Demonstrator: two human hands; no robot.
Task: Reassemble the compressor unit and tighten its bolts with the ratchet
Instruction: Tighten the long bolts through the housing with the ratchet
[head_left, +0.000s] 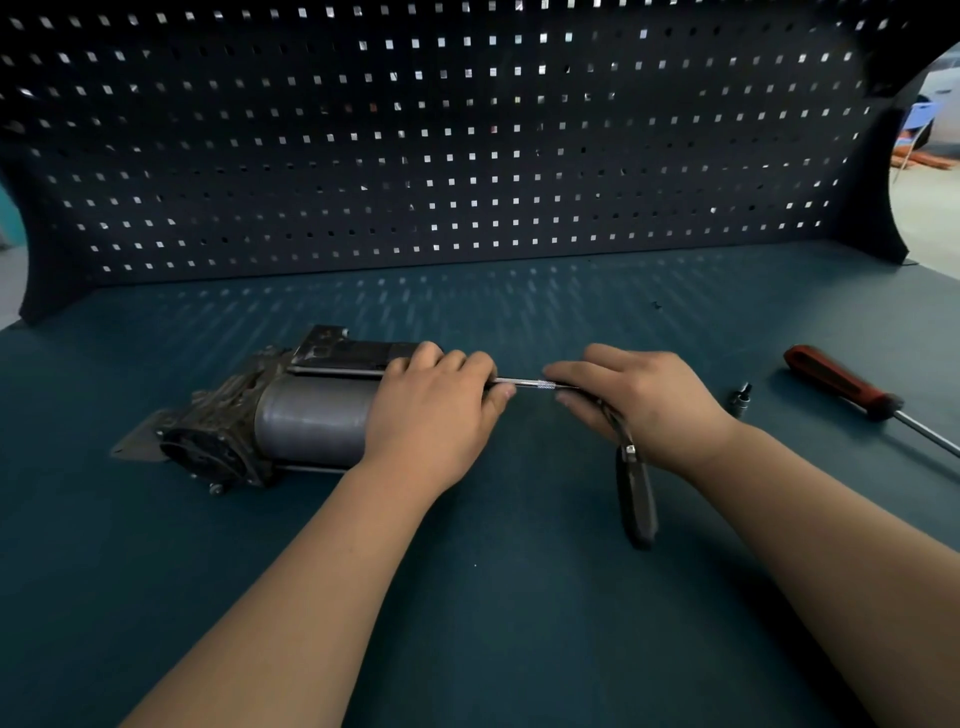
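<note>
Sideways, compressor (311, 421) under left grip (436, 410), ratchet (636, 499) rightward

Left hand (431, 410) on compressor (311, 421) beside ratchet (636, 493)

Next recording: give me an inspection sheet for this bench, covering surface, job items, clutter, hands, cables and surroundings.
Surface: teal bench top, matte, small dark speck near the back.
Job's things: compressor unit lies on its side; ratchet with extension bar aimed at its right end.
Clutter: red-handled screwdriver and small socket, right of the hands.
Hands: left hand grips the compressor's end; right hand holds the ratchet's head.
Cables: nothing seen.
Surroundings: dark pegboard behind; blurred room at right edge.
</note>
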